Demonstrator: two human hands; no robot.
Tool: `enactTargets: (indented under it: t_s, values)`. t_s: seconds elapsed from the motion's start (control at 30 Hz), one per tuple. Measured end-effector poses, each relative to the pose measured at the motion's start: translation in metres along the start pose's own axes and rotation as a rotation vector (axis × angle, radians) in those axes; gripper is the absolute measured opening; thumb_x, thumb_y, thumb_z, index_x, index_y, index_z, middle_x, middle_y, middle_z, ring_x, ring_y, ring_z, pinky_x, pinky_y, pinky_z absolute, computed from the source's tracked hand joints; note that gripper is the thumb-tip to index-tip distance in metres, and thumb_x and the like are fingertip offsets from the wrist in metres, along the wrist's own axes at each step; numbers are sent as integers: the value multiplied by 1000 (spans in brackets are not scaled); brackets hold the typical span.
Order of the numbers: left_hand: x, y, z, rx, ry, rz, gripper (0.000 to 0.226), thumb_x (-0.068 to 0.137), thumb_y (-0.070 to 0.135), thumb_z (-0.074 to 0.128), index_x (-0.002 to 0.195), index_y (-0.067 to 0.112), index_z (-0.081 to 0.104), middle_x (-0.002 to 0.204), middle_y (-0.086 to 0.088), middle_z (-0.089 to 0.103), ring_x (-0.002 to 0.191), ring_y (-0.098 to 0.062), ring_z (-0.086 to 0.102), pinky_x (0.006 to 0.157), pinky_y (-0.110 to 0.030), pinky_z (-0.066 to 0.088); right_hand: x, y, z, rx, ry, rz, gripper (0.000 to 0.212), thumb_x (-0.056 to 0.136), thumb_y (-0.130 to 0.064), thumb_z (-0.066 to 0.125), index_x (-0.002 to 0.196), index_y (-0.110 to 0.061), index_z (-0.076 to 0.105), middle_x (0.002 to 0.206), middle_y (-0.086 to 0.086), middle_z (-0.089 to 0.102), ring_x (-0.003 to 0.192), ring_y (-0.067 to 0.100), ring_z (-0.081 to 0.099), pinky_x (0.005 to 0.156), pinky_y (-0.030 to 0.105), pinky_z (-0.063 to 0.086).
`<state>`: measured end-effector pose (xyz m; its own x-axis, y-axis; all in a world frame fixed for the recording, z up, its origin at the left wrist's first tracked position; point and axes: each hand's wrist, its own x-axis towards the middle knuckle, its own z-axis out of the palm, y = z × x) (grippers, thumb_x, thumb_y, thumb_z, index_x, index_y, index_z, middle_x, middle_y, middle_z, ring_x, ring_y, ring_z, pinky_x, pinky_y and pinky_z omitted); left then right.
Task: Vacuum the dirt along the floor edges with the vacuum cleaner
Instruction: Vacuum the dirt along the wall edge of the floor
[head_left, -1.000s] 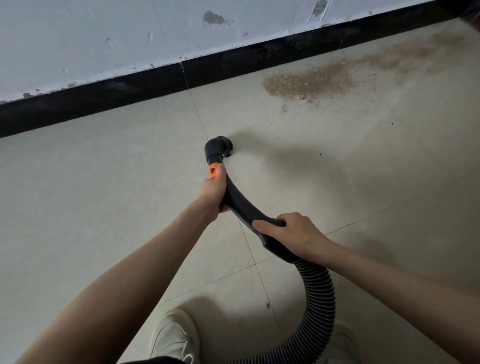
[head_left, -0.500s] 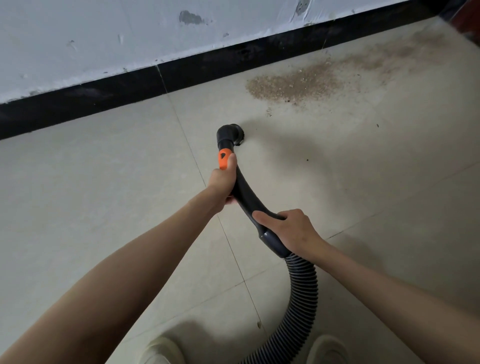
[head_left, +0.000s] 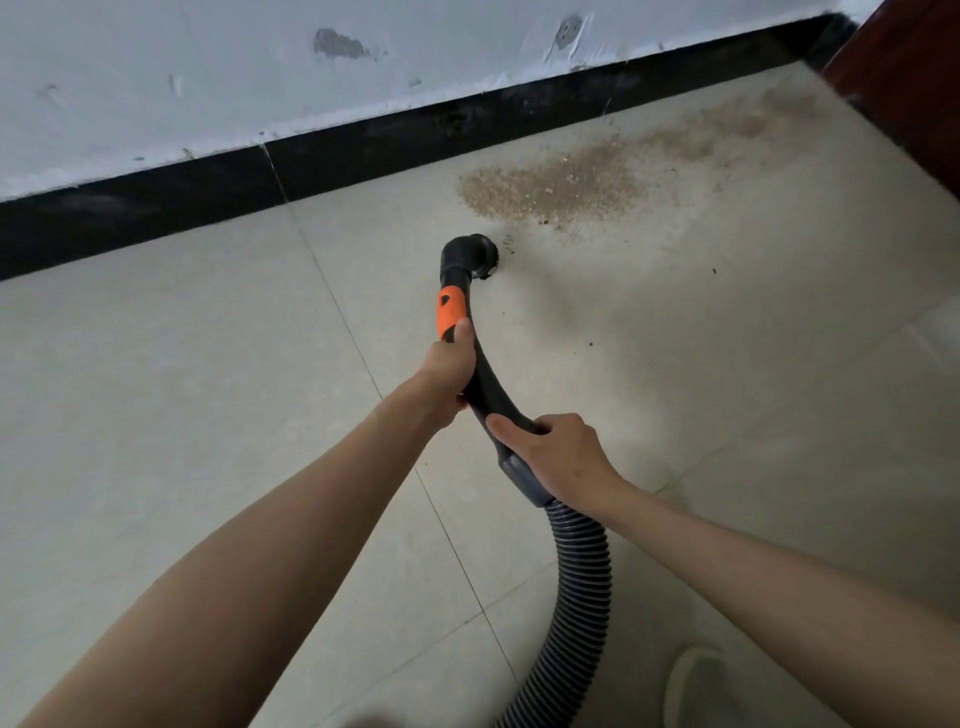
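both hands grip the wand (head_left: 485, 384), left hand (head_left: 448, 375) far, right hand (head_left: 558, 454) near; better to keep the nozzle (head_left: 475, 255) flat and sweep right through the dirt (head_left: 556, 192).

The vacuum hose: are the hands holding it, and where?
Yes. The left hand grips the curved black wand just below its orange button; the right hand grips its lower end, above the ribbed hose.

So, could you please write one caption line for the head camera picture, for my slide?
Both hands grip the vacuum wand, its brush nozzle just short of the dirt patch beside the black baseboard.
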<state>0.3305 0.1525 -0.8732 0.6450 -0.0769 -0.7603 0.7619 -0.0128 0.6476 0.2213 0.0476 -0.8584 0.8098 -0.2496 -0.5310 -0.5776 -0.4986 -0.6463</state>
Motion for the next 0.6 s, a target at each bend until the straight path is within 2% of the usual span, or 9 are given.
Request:
enactTargets:
  t_s: [0.13,0.27,0.37,0.43,0.6]
  values:
    - [3,12,3,-97,33,19,43,100,45,36,110,3,40,76,-10,50,62,-23,54,69,-37,51,5,-11,5,10,-70,24,54,81,-68,57,67,-16,53,64,-3,59,58,11,56,54,21,41]
    - [13,13,-2,-153,76,86,45,97,47,42,103,2,44,70,-9,48,54,-22,51,53,-31,48,1,-8,6,242,-265,57,52,82,-64,60,89,-12,56,77,5,65,62,19,64,64,32,56]
    - [18,13,-15,-207,62,69,46,96,48,44,105,2,44,70,-8,47,52,-21,49,51,-30,47,-6,-5,14,430,-342,117,55,82,-60,63,90,-7,53,70,9,62,51,21,60,56,32,54]
    - [20,12,-23,-221,33,71,49,96,50,46,104,2,45,70,-8,47,50,-20,50,50,-29,47,-4,-10,19,530,-379,176,63,78,-67,60,85,-5,51,63,10,57,45,22,54,51,29,50]
    - [22,19,-39,-245,-49,71,49,95,53,44,90,4,44,63,-5,46,43,-16,49,47,-26,46,6,-27,17,582,-618,206,75,69,-78,50,77,-4,51,55,9,53,41,20,50,45,24,48]
